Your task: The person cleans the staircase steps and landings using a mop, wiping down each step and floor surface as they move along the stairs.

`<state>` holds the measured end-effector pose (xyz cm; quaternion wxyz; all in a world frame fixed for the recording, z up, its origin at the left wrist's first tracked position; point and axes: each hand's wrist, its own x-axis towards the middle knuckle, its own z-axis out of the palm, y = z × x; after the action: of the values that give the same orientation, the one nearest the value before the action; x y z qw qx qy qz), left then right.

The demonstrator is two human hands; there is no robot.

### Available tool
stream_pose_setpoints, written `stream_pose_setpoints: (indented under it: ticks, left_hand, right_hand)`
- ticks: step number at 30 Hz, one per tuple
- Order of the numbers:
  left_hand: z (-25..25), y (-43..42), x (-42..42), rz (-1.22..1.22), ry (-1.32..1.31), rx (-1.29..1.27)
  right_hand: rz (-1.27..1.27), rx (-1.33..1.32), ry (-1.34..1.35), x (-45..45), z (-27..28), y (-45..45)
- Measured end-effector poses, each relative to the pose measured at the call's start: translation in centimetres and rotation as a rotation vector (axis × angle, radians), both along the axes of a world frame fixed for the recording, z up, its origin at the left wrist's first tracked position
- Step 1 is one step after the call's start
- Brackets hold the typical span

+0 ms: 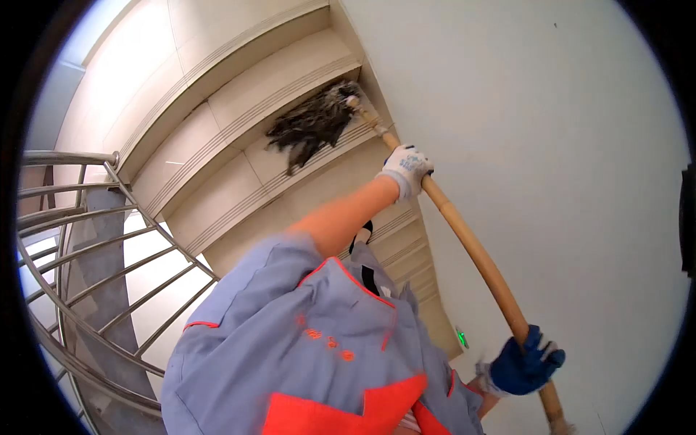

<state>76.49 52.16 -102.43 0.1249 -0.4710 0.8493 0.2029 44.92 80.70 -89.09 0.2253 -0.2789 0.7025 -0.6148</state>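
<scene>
A string mop with a long wooden handle (475, 250) slants across the view along the wall. Its dark, wet-looking mop head (315, 123) lies spread on a stair tread, close to the wall corner. My left hand (408, 170), in a white and blue work glove, is closed round the handle not far above the mop head. Farther up the handle, at lower right, my right hand (523, 362) wraps round it in a matching glove, its blue coated side showing. The handle's top end (558, 424) reaches the lower edge of the view.
Beige stair treads (210, 156) with grooved edges run across the view. A curved metal railing (94, 326) stands at left, and a pale wall (551, 145) rises at right. My shoe (365, 232) shows below the mop. A small green sign (462, 337) is low on the wall.
</scene>
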Motion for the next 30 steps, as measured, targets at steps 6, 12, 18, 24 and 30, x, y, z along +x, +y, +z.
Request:
stream_pose_setpoints:
  ticks: [6,12,18,24,30]
  left_hand:
    - [-3.5,-1.1,0.8,-0.061,-0.123,0.173]
    - [-1.8,0.3,-4.4,-0.159,-0.070,0.387]
    - [-0.4,2.5,-3.0,-0.056,-0.063,0.441]
    - [2.4,5.2,3.6,0.123,-0.079,0.411]
    - [3.1,9.8,12.1,0.297,-0.157,0.301]
  right_hand:
    - [-0.135,-0.102,-0.299,9.5,4.4,-5.7]
    - [0.142,0.048,0.102,-3.3,2.7,0.1]
    - [0.043,0.105,0.231,-8.5,-1.0,-0.5]
    - [0.075,-0.116,-0.367,-3.8,-0.5,-6.8]
    - [0.292,-0.312,-1.077,6.4,1.7,-13.1]
